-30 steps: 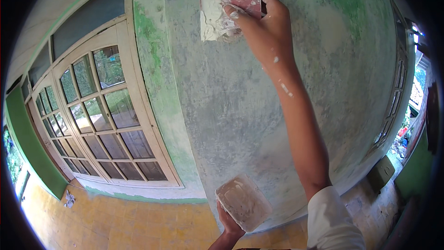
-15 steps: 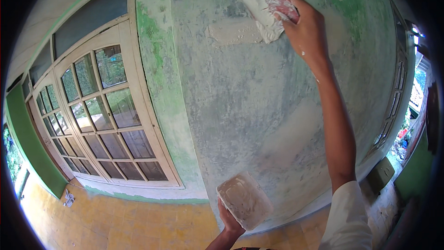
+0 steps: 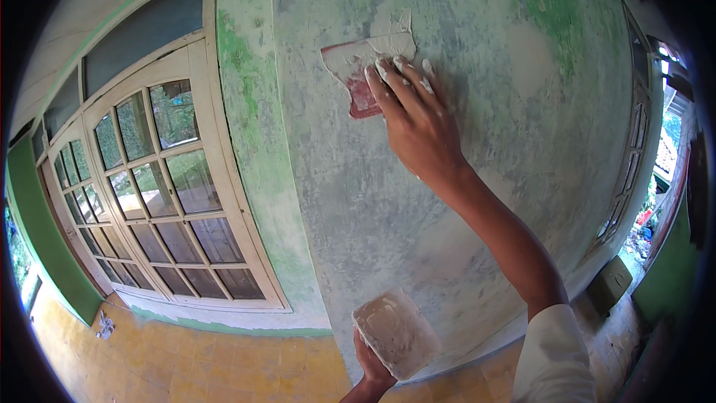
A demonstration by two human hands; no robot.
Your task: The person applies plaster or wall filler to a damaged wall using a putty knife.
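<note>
My right hand (image 3: 418, 112) presses a red putty scraper (image 3: 361, 95) flat against the wall (image 3: 388, 201), its fingers laid over the blade's back and smeared with white putty. White putty covers much of the scraper's upper part. Just above its edge a fresh putty streak (image 3: 393, 24) shows on the wall. Low down, my left hand (image 3: 371, 362) grips a rectangular plastic tub (image 3: 399, 332) from its left side and below. Pale putty lines the tub's inside, which tilts toward me. The left thumb and some fingers are hidden by the tub.
Left of the wall's corner stands a white-framed glass-paned door (image 3: 179, 194). A yellow tiled floor (image 3: 224, 358) runs below, with a crumpled scrap (image 3: 105, 325) on it. At the right, a dark boxy object (image 3: 610, 283) stands near the wall's foot, below a window (image 3: 634, 157).
My right hand has swung down and left, turning the scraper from a raised tilt to flat on the wall. The putty patch there looks spread upward. The tub has barely shifted.
</note>
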